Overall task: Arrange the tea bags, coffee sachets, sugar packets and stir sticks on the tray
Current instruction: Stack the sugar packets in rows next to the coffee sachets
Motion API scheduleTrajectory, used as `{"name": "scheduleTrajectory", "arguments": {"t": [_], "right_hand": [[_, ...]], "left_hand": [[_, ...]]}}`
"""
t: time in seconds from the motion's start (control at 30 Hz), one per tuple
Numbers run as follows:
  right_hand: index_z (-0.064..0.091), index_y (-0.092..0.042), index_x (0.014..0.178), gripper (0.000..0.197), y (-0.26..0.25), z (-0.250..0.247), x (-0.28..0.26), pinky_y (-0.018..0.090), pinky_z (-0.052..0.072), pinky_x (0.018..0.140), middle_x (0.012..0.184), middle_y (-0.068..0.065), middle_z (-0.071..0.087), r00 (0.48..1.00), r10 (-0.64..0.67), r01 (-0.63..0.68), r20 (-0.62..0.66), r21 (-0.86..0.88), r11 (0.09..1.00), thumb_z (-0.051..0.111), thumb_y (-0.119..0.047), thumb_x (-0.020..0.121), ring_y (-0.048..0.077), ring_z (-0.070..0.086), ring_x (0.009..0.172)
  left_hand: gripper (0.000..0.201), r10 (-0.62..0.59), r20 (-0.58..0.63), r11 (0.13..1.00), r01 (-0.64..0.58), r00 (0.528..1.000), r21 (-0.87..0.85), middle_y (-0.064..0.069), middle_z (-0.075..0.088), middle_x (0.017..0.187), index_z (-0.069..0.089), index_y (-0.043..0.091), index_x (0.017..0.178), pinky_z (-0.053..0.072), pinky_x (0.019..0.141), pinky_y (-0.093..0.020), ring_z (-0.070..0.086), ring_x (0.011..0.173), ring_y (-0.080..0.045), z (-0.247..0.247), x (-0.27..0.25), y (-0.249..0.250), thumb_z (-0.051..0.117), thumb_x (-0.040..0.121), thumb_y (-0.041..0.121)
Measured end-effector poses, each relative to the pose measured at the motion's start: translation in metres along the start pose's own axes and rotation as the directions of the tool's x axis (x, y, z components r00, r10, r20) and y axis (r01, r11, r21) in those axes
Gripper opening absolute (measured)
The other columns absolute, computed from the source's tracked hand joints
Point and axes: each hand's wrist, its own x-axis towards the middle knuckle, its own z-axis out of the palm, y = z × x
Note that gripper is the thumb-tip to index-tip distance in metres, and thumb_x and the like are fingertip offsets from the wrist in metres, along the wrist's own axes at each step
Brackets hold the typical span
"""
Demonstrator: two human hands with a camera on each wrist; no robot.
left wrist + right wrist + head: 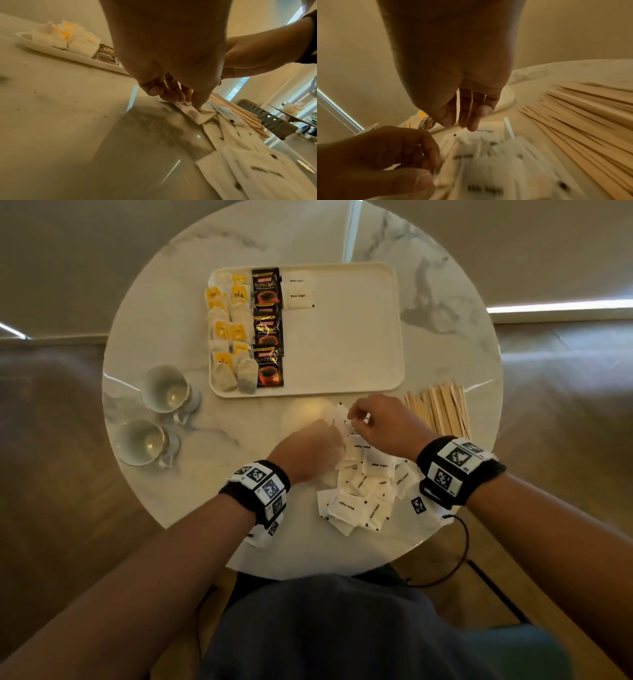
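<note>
Sugar packets (pixel 361 491), loose heap on the table (pixel 164 330) near its front edge, between the two wrists; many overlap, print facing various ways. Step in hand, as judged: gathering packets from the heap for the tray.

Left hand (pixel 310 453): fingers (pixel 169 94) curled down onto the far end of the heap, pinching a packet edge. Right hand (pixel 380 422): thumb and fingers (pixel 471 121) closed on a small white packet lifted just above the heap, by the head view; the wrist view is too blurred to confirm the contact.

Handling note: packets are thin and slippery in a stack, so the person would do well to square a few together, print one way, and carry them flat rather than by one corner.

Tray (pixel 359 344), cream, rectangular, beyond the heap.
- Left column: tea bags (pixel 227 330), yellow tags, two overlapping rows.
- Next: coffee sachets (pixel 268 326), dark, three showing in one overlapping line.
- Next: two sugar packets at the far edge, touching the sachets.
- Right half: nothing set down.

Stir sticks (pixel 442 409), wooden, fanned on the table right of the hands, off the tray.

Cups (pixel 161 412), two, left of the tray, nothing visible inside.
</note>
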Motion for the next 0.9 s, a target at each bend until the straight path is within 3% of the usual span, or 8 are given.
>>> {"name": "scheduleTrajectory", "arguments": {"t": [0.13, 0.23, 0.4, 0.57, 0.7, 0.9], "right_hand": [[0.066, -0.025, 0.102, 0.012, 0.010, 0.016, -0.025, 0.029, 0.051, 0.080, 0.094, -0.009, 0.059, 0.999, 0.017, -0.017, 0.032, 0.010, 1.000, 0.057, -0.027, 0.094, 0.005, 0.053, 0.080], [0.066, -0.024, 0.102, 0.013, 0.012, 0.023, -0.036, 0.029, 0.051, 0.080, 0.095, -0.009, 0.057, 0.998, 0.028, -0.030, 0.053, 0.033, 0.999, 0.057, -0.024, 0.093, 0.006, 0.054, 0.082], [0.066, -0.022, 0.108, 0.017, 0.013, 0.027, -0.045, 0.024, 0.047, 0.082, 0.104, -0.006, 0.054, 0.999, 0.028, -0.030, 0.042, 0.052, 0.998, 0.060, -0.022, 0.093, 0.009, 0.056, 0.090], [0.066, -0.021, 0.112, 0.020, 0.014, 0.025, -0.049, 0.026, 0.048, 0.087, 0.110, -0.004, 0.053, 0.998, 0.011, -0.015, 0.066, 0.067, 0.998, 0.061, -0.022, 0.093, 0.010, 0.056, 0.096], [0.066, -0.019, 0.113, 0.021, 0.013, 0.019, -0.050, 0.026, 0.047, 0.090, 0.113, -0.001, 0.054, 0.995, 0.001, -0.008, 0.096, 0.079, 0.997, 0.061, -0.021, 0.093, 0.011, 0.056, 0.098], [0.065, -0.020, 0.115, 0.022, 0.010, 0.016, -0.050, 0.029, 0.048, 0.092, 0.114, -0.003, 0.053, 0.992, -0.004, -0.004, 0.130, 0.058, 0.998, 0.060, -0.021, 0.094, 0.012, 0.055, 0.102]], "left_hand": [[0.031, 0.120, 0.101, 0.992, -0.125, 0.988, 0.037, 0.005, 0.055, 0.105, 0.064, 0.023, 0.105, 0.053, 0.069, -0.036, 0.059, 0.082, -0.015, 0.014, -0.016, 0.009, 0.068, 0.086, 0.047], [0.049, 0.209, 0.168, 0.969, -0.228, 0.963, 0.098, 0.003, 0.057, 0.106, 0.064, 0.022, 0.107, 0.050, 0.068, -0.030, 0.058, 0.085, -0.016, 0.022, -0.026, 0.013, 0.072, 0.077, 0.061], [0.064, 0.247, 0.263, 0.922, -0.309, 0.933, 0.232, 0.003, 0.057, 0.112, 0.062, 0.026, 0.114, 0.051, 0.074, -0.036, 0.057, 0.096, -0.020, 0.033, -0.037, 0.014, 0.075, 0.067, 0.068], [0.061, 0.219, 0.224, 0.930, -0.273, 0.950, 0.247, 0.001, 0.056, 0.114, 0.062, 0.023, 0.115, 0.050, 0.079, -0.038, 0.055, 0.100, -0.021, 0.034, -0.040, 0.015, 0.077, 0.069, 0.060], [0.046, 0.189, 0.184, 0.954, -0.225, 0.965, 0.200, 0.001, 0.060, 0.106, 0.060, 0.019, 0.105, 0.048, 0.077, -0.039, 0.055, 0.092, -0.021, 0.029, -0.041, 0.013, 0.075, 0.077, 0.053], [0.029, 0.024, 0.182, 0.997, -0.037, 0.983, 0.071, 0.001, 0.062, 0.089, 0.054, 0.019, 0.098, 0.046, 0.072, -0.035, 0.056, 0.081, -0.020, 0.013, -0.038, 0.013, 0.065, 0.091, 0.045]]}}
